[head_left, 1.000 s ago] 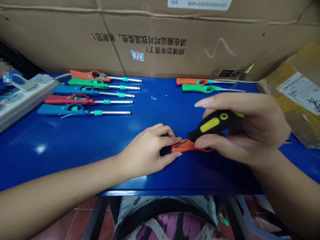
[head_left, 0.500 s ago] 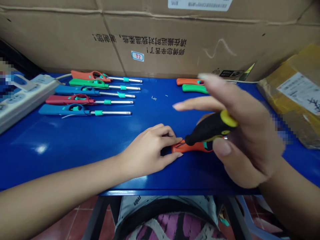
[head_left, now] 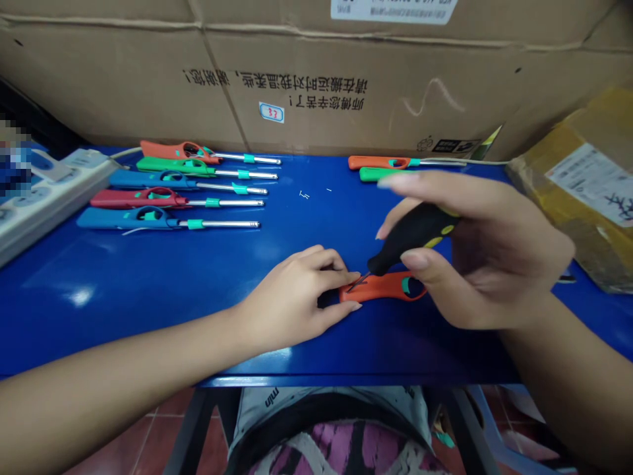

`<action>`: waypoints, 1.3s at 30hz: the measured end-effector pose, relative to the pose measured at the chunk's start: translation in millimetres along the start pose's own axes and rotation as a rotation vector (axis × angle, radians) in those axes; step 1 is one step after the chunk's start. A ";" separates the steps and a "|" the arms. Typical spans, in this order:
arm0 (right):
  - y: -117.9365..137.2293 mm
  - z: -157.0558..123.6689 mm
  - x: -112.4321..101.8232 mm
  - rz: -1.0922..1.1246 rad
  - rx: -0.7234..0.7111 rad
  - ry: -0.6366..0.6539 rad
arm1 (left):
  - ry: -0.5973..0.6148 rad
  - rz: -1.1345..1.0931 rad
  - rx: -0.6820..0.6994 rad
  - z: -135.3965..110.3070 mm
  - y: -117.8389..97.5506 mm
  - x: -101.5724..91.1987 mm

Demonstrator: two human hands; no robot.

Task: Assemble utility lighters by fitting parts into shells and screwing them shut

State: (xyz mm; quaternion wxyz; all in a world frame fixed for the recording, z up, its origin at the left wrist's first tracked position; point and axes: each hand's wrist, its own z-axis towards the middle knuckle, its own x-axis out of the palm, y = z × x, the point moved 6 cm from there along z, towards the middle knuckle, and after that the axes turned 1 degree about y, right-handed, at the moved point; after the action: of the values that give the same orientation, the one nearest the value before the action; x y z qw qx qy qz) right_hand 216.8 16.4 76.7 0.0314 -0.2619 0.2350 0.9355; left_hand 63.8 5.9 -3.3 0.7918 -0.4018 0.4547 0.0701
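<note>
An orange gas lighter (head_left: 383, 286) with a green trigger lies near the table's front edge. My left hand (head_left: 306, 297) pinches its handle end between thumb and fingers, pressing it to the table. In my right hand (head_left: 494, 244) is a black and yellow screwdriver (head_left: 408, 236), held tilted by its handle, with the thumb below and fingers spread above. Its thin shaft reaches down to the lighter's handle end, close to my left fingertips. Whether the tip sits in a screw is too small to tell. My right hand hides the lighter's far end.
Several lighters, among them a red one (head_left: 141, 198), lie in a column at left beside a white power strip (head_left: 54, 191). Orange (head_left: 376, 161) and green (head_left: 370, 174) lighters lie at back right. Tiny screws (head_left: 304, 194) are mid-table. A large carton (head_left: 297, 66) walls the back; a taped box (head_left: 583, 198) stands right.
My right hand has moved slightly up and turned on the screwdriver, its fingers shifting round the handle. More of the orange lighter's trigger shows. My left hand has stayed put.
</note>
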 end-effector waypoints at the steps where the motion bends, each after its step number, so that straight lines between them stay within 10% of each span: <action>1: 0.0 0.4 -1.8 -0.050 -0.037 -0.013 | -0.002 0.005 0.002 -0.2 0.0 0.0; 10: -9.9 0.3 0.1 0.132 0.099 0.034 | 0.010 -0.012 -0.009 -0.1 0.5 1.0; 15: -6.0 0.6 -8.5 -0.094 -0.064 -0.076 | 0.008 0.002 -0.007 -0.4 0.3 0.7; 32: 23.7 8.8 8.3 0.007 -0.100 0.249 | 0.017 0.015 -0.017 1.8 -0.1 1.7; 39: 25.0 8.9 4.2 -0.165 -0.143 0.112 | 0.046 -0.009 -0.017 2.7 0.2 2.5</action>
State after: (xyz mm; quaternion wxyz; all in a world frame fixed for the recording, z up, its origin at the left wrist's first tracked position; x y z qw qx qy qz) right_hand 204.4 -2.0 91.8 0.0761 -0.3339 0.1469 0.9280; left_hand 67.0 7.3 -4.7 0.7779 -0.4121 0.4705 0.0611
